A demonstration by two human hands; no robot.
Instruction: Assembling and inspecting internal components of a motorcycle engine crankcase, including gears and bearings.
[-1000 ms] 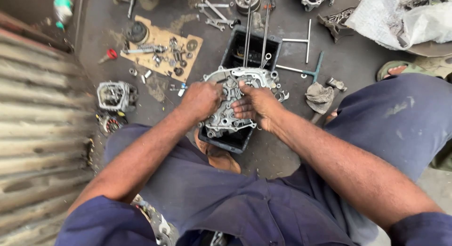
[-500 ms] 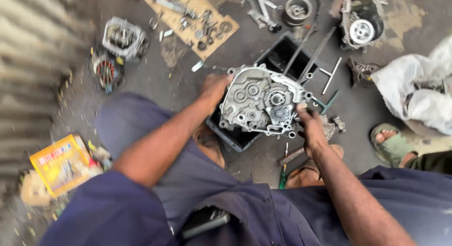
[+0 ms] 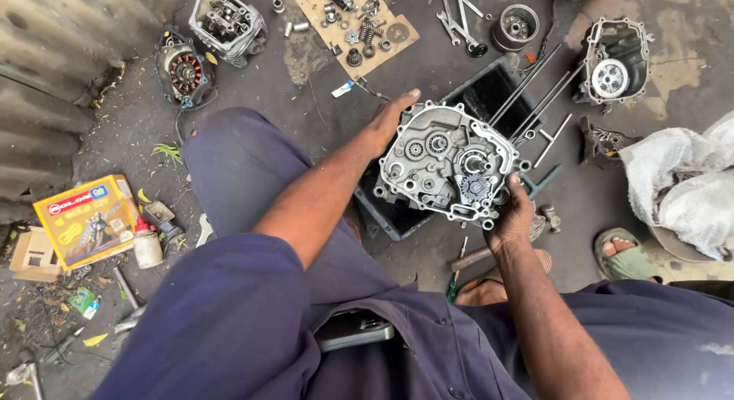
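Both hands (image 3: 451,167) gripping engine crankcase (image 3: 447,169), arms outstretched

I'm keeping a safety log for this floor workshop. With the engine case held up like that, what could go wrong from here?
1. The engine case is held only at its edges by the left hand and right hand over the black tray; a slip could drop it onto the tray or a knee.
2. Its exposed gears could shed loose parts into the dirt.
3. Long rods lean on the tray and could get knocked.
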